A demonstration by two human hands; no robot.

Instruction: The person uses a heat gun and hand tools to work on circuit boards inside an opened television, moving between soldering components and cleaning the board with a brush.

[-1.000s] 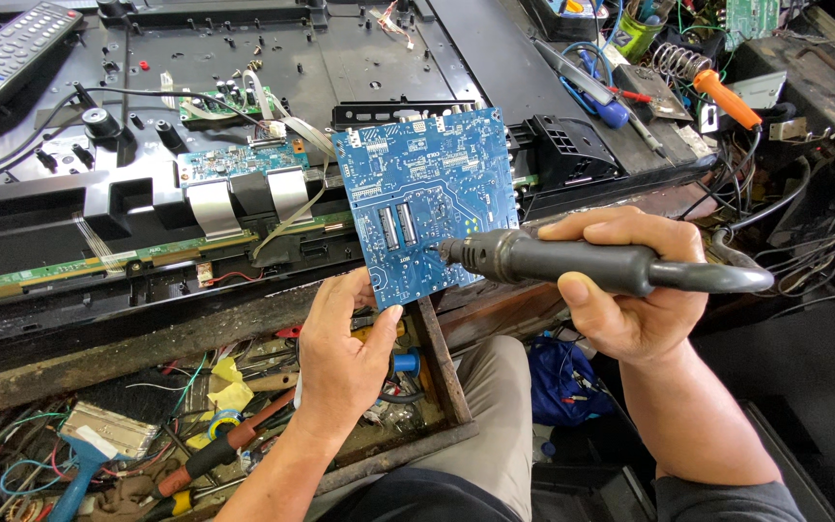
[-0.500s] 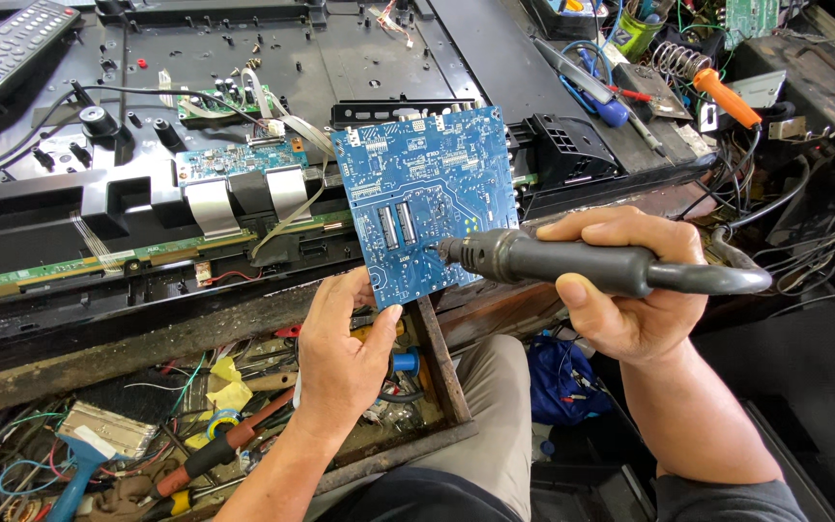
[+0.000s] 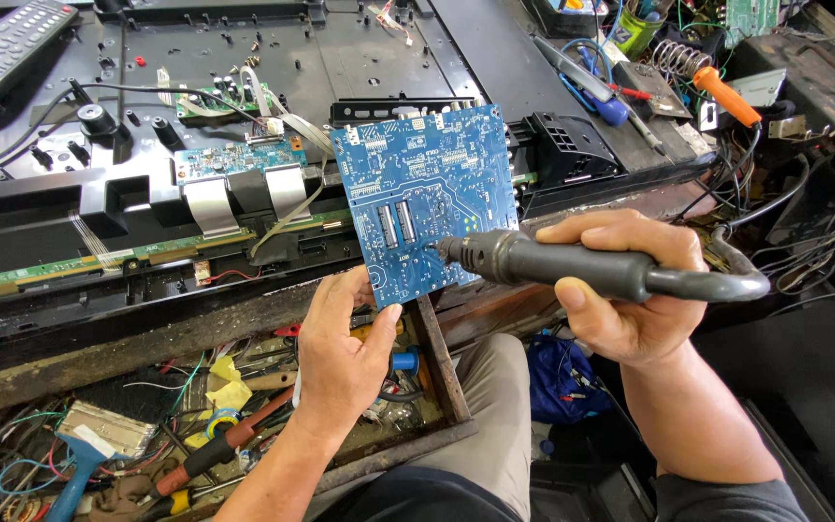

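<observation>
- Nearest, the left hand holds the blue circuit board upright by its lower edge, fingers clamped on that edge, just above the open wooden drawer of loose tools.
- The right hand has its fingers closed around the dark soldering iron, whose tip touches the board's lower middle.
- The board looks light, stiff and fragile; it is best gripped by bare edges and corners, away from the soldered parts.
- The iron looks rigid and likely hot at the tip, so only the handle is safe to hold.
- Beyond, the opened television back covers the tabletop, with ribbon cables near the board's left edge.
- Clutter crowds the far right corner, including an orange-handled tool; open room is scarce, mostly over the lap.
</observation>
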